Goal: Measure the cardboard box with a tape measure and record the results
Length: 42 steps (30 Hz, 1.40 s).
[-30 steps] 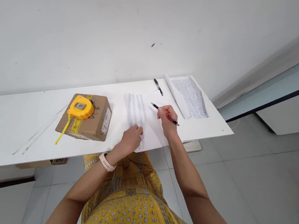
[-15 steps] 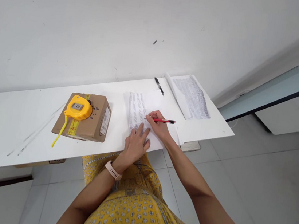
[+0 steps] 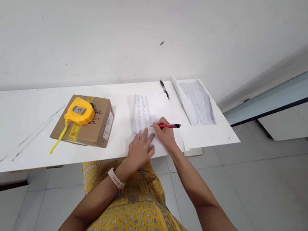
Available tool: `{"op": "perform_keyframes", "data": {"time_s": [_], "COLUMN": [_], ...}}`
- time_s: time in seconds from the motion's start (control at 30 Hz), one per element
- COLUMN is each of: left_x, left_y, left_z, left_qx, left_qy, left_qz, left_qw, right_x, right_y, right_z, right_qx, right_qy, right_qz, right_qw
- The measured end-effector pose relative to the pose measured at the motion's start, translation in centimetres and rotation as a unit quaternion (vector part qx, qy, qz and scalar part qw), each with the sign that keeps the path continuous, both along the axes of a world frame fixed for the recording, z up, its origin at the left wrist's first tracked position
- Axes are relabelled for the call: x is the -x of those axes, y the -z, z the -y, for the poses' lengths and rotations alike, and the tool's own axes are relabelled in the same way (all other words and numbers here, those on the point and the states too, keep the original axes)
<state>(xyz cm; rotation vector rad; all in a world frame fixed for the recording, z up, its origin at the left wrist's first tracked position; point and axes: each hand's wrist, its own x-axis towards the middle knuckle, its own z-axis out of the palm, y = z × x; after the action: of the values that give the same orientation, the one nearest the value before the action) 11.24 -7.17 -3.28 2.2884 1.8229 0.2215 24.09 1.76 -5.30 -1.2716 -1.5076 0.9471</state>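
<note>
Head view, looking down: a white wall point(image 3: 97, 28) rises behind a long white table point(image 3: 14, 120), and a person in a yellow floral dress point(image 3: 139, 223) stands at its near edge. Toward the left sits a brown box point(image 3: 90, 135), closed, so its contents are hidden. It has yellow packing tape across its top, handwriting, and a white label on its right side.

Right of the box, directly before the person, lies a printed paper point(image 3: 142, 110) with columns of small text, too small to read. At the table's right end are other papers point(image 3: 198, 100), also densely printed.

The left hand point(image 3: 140, 151) rests palm down on the lower part of the paper, fingers spread and gripping nothing. Just beside it, the right hand point(image 3: 165, 134) pinches a red pen point(image 3: 169, 125) between thumb and fingers. The pen's tip points left, at the paper just beyond the left fingertips; its black end sticks out to the right.

A yellow tape measure point(image 3: 80, 111) lies on the box, its strap trailing past the near edge. A pale pink watch point(image 3: 115, 178) circles the left wrist. Near the wall, a black pen point(image 3: 164, 89) lies between the two sets of paper.
</note>
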Motion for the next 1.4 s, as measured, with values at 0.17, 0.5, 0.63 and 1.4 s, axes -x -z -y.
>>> {"op": "perform_keyframes", "data": {"time_s": [0.17, 0.5, 0.63, 1.4], "left_x": [0.07, 0.13, 0.12, 0.17], "left_y": [0.17, 0.17, 0.22, 0.34], "left_z": [-0.03, -0.01, -0.01, -0.01], "left_qx": [-0.002, 0.001, 0.002, -0.001], "left_qy": [0.000, 0.000, -0.002, 0.004], "left_qz": [0.009, 0.012, 0.017, 0.018], "left_qw": [1.000, 1.000, 1.000, 1.000], "right_x": [0.09, 0.16, 0.22, 0.25], "right_y": [0.06, 0.52, 0.38, 0.17], "right_z": [-0.06, -0.32, -0.31, -0.18], "right_qx": [0.006, 0.001, 0.007, 0.015], "right_qy": [0.004, 0.006, 0.009, 0.008], "right_qz": [0.015, 0.029, 0.036, 0.011], "right_qw": [1.000, 1.000, 0.999, 1.000]}}
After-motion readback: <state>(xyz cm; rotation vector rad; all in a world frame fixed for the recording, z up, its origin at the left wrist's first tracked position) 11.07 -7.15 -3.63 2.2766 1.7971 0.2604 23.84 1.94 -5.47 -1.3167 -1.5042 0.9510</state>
